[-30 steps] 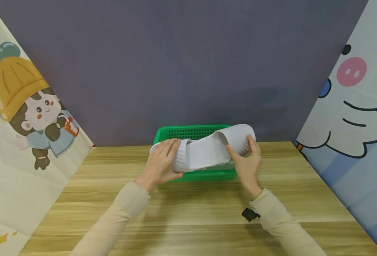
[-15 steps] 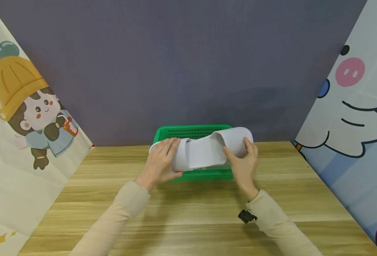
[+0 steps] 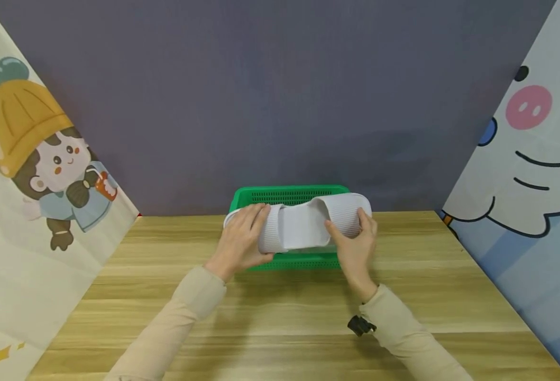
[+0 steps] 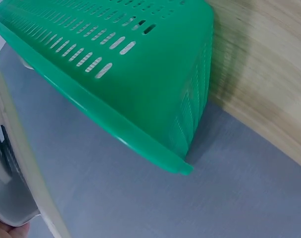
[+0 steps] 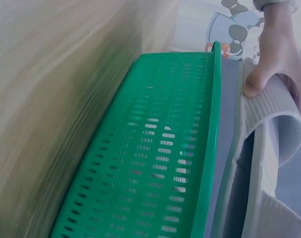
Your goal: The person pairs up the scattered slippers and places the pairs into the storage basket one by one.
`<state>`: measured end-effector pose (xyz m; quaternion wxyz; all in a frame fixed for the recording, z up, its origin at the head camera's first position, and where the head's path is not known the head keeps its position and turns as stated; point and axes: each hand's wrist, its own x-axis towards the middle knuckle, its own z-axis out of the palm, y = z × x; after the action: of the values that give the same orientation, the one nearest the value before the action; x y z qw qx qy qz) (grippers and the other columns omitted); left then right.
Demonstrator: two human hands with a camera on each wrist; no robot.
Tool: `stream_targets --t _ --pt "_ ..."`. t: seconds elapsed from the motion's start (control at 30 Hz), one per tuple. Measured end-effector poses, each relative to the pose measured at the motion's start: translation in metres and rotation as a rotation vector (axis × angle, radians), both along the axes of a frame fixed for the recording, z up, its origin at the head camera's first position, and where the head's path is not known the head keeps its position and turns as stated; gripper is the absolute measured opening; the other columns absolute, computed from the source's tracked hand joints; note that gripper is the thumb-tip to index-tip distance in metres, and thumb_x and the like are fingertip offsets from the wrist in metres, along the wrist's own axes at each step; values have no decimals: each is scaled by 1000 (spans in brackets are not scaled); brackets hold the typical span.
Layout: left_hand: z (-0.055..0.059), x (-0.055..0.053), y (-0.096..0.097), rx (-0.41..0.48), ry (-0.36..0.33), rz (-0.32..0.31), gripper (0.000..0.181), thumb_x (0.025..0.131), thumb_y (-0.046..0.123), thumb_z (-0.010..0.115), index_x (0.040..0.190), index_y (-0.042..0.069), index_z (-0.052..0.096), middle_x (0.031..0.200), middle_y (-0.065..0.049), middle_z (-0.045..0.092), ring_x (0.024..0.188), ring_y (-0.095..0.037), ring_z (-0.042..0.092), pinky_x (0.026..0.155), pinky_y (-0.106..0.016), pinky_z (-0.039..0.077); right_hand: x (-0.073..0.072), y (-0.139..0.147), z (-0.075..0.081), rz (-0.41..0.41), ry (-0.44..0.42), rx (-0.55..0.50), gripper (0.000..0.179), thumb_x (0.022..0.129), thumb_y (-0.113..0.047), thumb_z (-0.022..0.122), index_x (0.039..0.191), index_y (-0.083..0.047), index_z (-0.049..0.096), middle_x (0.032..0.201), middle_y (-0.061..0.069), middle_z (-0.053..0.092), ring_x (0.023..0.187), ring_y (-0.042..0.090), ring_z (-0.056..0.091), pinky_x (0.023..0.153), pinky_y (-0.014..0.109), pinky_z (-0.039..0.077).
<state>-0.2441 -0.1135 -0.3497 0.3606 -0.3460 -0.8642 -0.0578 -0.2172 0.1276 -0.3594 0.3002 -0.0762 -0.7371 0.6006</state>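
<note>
A pair of pale grey-white slide slippers (image 3: 303, 227) is held over the green basket (image 3: 289, 263), laid together with their ribbed straps at opposite ends. My left hand (image 3: 241, 235) grips the left end, fingers over the strap and thumb beneath. My right hand (image 3: 354, 251) holds the right strap, thumb at its inner edge and fingers round the front. In the right wrist view the soles run side by side just above the basket's rim, and my left hand (image 5: 279, 54) clasps the far strap. The left wrist view shows a slipper's edge (image 4: 22, 148) at left.
The slotted basket stands on a wood-grain table (image 3: 280, 323) against a dark grey back panel (image 3: 280, 95). Pale items show through its slots. Cartoon-printed side walls (image 3: 65, 174) flank the table. A black device (image 3: 361, 325) sits at my right wrist.
My right hand has moved left and slightly down, bringing the right slipper further over the other, so less footbed shows between the straps. My left hand has stayed nearly in place.
</note>
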Motion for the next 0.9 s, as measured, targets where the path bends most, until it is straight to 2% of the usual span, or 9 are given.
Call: stream_targets --t 0.17,0.53,0.9 --pt "0 0 2 -3 2 -4 102 49 49 79 132 1 42 126 -15 50 116 -28 48 104 -38 38 4 -7 -1 12 -26 10 85 70 -30 78 137 2 37 133 16 37 126 28 36 105 43 34" --pt "4 0 8 -12 42 -6 101 48 50 77 130 0 44 123 -14 52 113 -28 50 103 -37 39 10 -15 0 30 -11 23 82 73 -31 75 138 -1 36 135 14 36 127 26 35 105 43 33" --pt "1 1 10 -20 27 6 103 48 51 77 131 0 43 124 -15 52 114 -28 50 102 -37 39 14 -21 0 64 -4 30 83 74 -27 75 139 1 33 136 13 33 128 25 32 106 44 31"
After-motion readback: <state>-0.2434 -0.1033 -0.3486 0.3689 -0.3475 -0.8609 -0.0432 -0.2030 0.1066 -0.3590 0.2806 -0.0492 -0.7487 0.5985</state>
